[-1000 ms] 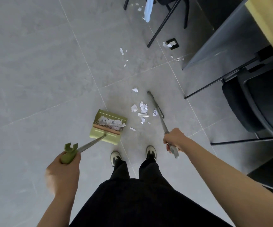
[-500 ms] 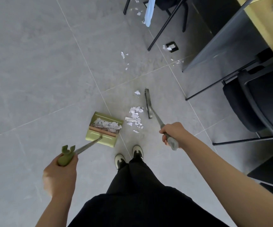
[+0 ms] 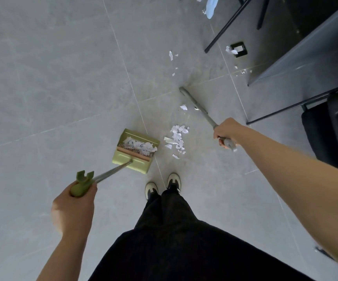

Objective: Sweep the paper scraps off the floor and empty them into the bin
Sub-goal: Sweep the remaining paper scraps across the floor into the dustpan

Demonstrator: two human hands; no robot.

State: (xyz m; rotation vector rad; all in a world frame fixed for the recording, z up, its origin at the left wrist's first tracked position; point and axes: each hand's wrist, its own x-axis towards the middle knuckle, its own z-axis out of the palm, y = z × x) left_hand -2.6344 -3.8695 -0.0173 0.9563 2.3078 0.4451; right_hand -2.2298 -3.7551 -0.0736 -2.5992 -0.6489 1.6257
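My left hand (image 3: 77, 201) grips the green handle of a long-handled green dustpan (image 3: 136, 151), which rests on the grey floor and holds white paper scraps. A small pile of paper scraps (image 3: 176, 138) lies just right of the dustpan. My right hand (image 3: 226, 131) grips the handle of a grey broom (image 3: 193, 103), whose head sits on the floor beyond the pile. One loose scrap (image 3: 183, 107) lies beside the broom head. More scraps (image 3: 171, 55) are scattered farther away. No bin is in view.
A dark table (image 3: 306, 57) and a black chair (image 3: 334, 130) stand at the right. Black chair legs (image 3: 225, 29) and a pale blue cloth (image 3: 211, 7) are at the top. A black floor socket (image 3: 239, 50) has paper beside it. My shoes (image 3: 163, 185) stand behind the dustpan.
The broom swept the scraps left toward the dustpan, then its head moved away up and to the right. The scraps stay piled beside the dustpan. The dustpan stayed put.
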